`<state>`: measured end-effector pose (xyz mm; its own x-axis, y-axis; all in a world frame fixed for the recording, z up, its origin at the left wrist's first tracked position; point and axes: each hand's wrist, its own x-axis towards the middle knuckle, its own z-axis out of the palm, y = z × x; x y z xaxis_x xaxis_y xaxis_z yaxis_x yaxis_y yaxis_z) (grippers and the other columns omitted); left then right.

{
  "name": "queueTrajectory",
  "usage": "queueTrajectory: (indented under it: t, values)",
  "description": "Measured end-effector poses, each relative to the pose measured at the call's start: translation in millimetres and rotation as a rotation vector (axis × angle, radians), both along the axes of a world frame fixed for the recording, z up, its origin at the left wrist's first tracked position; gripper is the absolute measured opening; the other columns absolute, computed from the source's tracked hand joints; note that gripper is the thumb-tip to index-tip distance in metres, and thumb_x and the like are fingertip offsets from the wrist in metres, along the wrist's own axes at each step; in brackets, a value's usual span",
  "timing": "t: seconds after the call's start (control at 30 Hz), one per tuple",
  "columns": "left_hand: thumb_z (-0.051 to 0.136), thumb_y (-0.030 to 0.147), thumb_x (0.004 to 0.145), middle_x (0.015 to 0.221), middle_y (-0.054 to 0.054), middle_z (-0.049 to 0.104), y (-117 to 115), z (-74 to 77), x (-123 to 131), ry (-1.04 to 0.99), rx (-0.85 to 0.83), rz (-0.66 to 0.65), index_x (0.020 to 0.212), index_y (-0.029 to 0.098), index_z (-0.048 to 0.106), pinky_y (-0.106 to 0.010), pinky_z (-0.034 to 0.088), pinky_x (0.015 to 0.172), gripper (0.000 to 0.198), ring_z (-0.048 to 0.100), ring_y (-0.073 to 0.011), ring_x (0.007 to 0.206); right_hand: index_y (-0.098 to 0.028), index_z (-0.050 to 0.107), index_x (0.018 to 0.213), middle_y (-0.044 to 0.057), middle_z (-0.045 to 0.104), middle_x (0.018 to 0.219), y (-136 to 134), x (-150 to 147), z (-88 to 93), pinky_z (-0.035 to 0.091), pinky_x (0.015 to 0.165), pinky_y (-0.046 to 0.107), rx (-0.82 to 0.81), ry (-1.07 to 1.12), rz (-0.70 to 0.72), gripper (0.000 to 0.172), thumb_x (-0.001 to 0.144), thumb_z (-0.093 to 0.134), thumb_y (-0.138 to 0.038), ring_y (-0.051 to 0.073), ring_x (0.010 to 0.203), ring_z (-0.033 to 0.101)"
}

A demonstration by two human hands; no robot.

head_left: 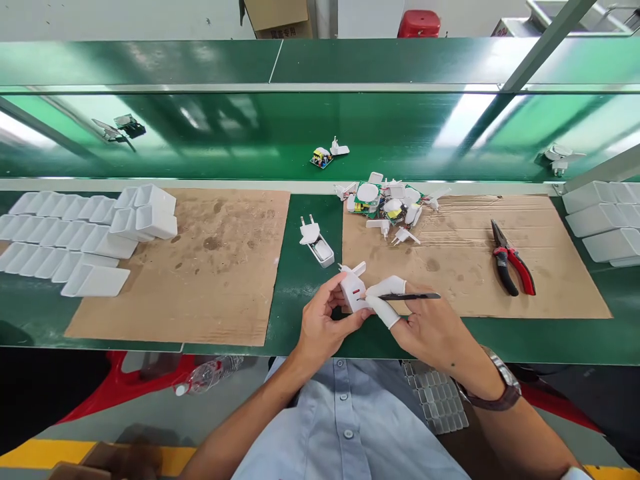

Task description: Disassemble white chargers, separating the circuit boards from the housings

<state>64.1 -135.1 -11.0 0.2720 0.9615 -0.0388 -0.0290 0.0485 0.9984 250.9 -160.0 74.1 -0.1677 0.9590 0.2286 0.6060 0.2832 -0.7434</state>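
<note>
My left hand [323,325] grips a white charger housing [351,297] between thumb and fingers, above the table's front edge. A small red part shows in the housing's face, and a white piece sticks out at its top. My right hand [435,330], with white finger cots on two digits, is closed on dark tweezers [420,296]. Their tip reaches the housing's face; whether it touches is too small to tell. Just beyond lies another white plug charger [321,250] with two pins, its casing exposed.
Circuit boards and white plug parts [393,203] are heaped on the right cardboard [450,267], with red-and-black pliers [513,260] farther right. White empty casings [75,230] stand in rows at left, others [607,220] at far right. A board [321,157] lies behind the pile.
</note>
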Motion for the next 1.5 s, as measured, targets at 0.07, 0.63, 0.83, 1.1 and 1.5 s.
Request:
queueTrajectory:
  t: [0.07,0.63,0.83,1.1,1.5]
  values:
    - [0.088,0.031,0.076,0.116,-0.009,0.076,2,-0.9,0,-0.040,-0.017,0.028,0.135,0.021,0.060,-0.032,0.062,0.085,0.066,0.075,-0.0198,0.096,-0.026,0.075,0.099,0.003,0.079,0.099,-4,-3,-8.3,0.061,0.081,0.032,-0.022,0.091,-0.085,0.020,0.095,0.058,-0.016,0.021,0.089,0.075]
    - [0.089,0.030,0.075,0.116,-0.010,0.076,3,-1.5,2,-0.066,-0.032,0.055,0.135,0.021,0.059,-0.032,0.062,0.090,0.069,0.074,-0.0199,0.099,-0.027,0.068,0.121,0.006,0.079,0.116,-32,-20,-36.6,0.065,0.092,0.040,0.195,0.340,-0.243,0.035,0.092,0.066,-0.006,0.024,0.108,0.076]
    - [0.088,0.031,0.077,0.116,-0.011,0.075,4,-0.6,1,-0.073,-0.037,0.043,0.135,0.020,0.059,-0.032,0.061,0.090,0.066,0.074,-0.0207,0.101,-0.026,0.066,0.123,0.008,0.078,0.118,-30,-24,-36.5,0.065,0.092,0.039,0.222,0.309,-0.210,0.039,0.092,0.062,-0.002,0.023,0.111,0.075]
    - [0.089,0.033,0.074,0.115,-0.011,0.075,4,1.8,2,-0.077,-0.056,0.059,0.133,0.020,0.061,-0.034,0.061,0.091,0.067,0.074,-0.0219,0.101,-0.026,0.065,0.123,0.008,0.079,0.116,-25,-23,-30.9,0.065,0.091,0.037,0.247,0.253,-0.187,0.037,0.094,0.060,-0.003,0.022,0.107,0.076]
    - [0.089,0.032,0.073,0.112,-0.011,0.077,4,-0.4,1,-0.053,-0.017,0.046,0.133,0.019,0.064,-0.033,0.063,0.087,0.067,0.074,-0.0207,0.097,-0.029,0.066,0.125,0.005,0.078,0.121,-9,13,-26.9,0.064,0.095,0.037,0.136,0.177,0.076,0.032,0.098,0.062,-0.013,0.022,0.112,0.075]
